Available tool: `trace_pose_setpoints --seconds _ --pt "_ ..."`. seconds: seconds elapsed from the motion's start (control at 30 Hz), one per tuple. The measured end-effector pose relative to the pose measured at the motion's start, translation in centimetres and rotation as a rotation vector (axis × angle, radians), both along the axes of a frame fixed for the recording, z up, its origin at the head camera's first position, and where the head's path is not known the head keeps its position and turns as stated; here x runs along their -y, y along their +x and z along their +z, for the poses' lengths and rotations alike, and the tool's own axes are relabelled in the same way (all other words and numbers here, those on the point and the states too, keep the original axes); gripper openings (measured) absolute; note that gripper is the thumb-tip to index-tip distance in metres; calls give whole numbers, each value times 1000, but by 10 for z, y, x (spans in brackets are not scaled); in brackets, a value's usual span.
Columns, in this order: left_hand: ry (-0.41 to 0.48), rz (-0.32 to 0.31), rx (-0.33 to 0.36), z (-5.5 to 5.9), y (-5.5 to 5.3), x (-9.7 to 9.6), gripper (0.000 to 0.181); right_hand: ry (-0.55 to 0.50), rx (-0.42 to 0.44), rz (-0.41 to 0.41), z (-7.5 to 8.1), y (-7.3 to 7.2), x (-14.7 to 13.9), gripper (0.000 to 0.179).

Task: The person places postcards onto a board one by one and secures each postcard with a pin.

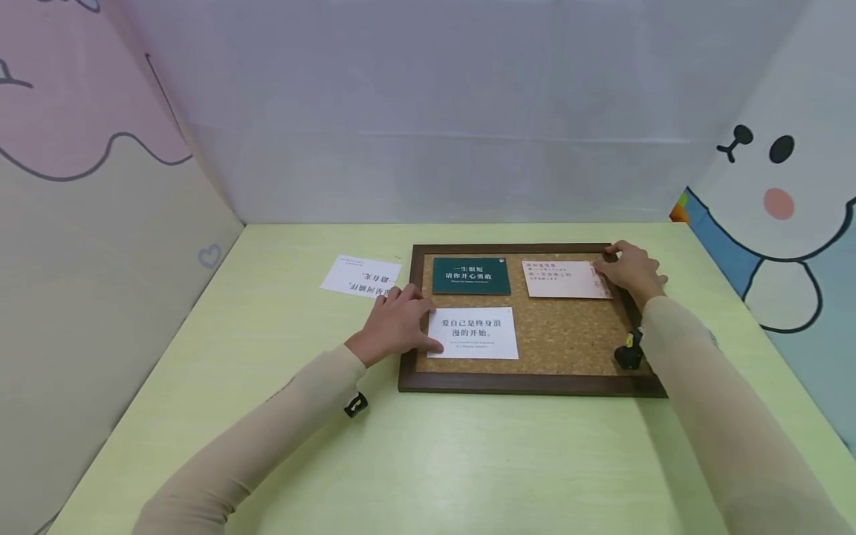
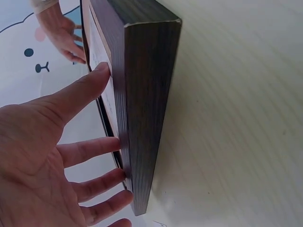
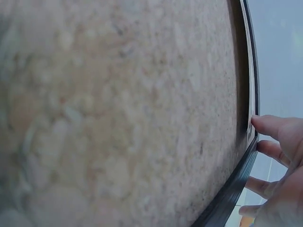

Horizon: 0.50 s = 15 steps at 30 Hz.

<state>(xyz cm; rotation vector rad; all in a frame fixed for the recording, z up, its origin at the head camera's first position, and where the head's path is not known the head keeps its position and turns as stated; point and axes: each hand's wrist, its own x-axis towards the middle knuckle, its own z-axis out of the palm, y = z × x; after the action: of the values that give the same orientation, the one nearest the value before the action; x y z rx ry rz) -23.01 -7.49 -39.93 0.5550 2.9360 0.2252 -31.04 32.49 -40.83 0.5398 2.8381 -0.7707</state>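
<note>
A cork board (image 1: 568, 342) in a dark brown wooden frame (image 1: 528, 383) lies on the table. My left hand (image 1: 394, 323) is at its left side, fingers spread over the frame and thumb (image 2: 100, 71) at the left edge of a white printed card (image 1: 472, 346). My right hand (image 1: 631, 273) is at the upper right corner, its thumb (image 3: 265, 125) touching the right end of a pale pink card (image 1: 562, 281). The other right fingers extend over the frame's side. A dark green card (image 1: 471, 287) sits at the board's upper left with a small pin head (image 1: 501, 261) in its corner.
Another white card (image 1: 357, 276) lies on the table left of the board, upside down from here. The pale green table (image 1: 468, 461) meets a white back wall (image 1: 441, 171). Cartoon-printed panels stand left and right (image 1: 796, 245).
</note>
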Motion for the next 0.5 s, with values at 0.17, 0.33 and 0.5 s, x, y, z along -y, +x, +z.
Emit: trace_pose_setpoints --seconds 0.17,0.33,0.5 --pt "-1 -5 7 0 -1 -3 75 -27 -4 48 3 2 -10 60" --pt "-34 -19 5 4 -4 -6 74 -92 -54 126 18 6 -38 66" --pt "-78 -19 13 9 -5 -7 74 -30 -107 184 33 15 -72 66"
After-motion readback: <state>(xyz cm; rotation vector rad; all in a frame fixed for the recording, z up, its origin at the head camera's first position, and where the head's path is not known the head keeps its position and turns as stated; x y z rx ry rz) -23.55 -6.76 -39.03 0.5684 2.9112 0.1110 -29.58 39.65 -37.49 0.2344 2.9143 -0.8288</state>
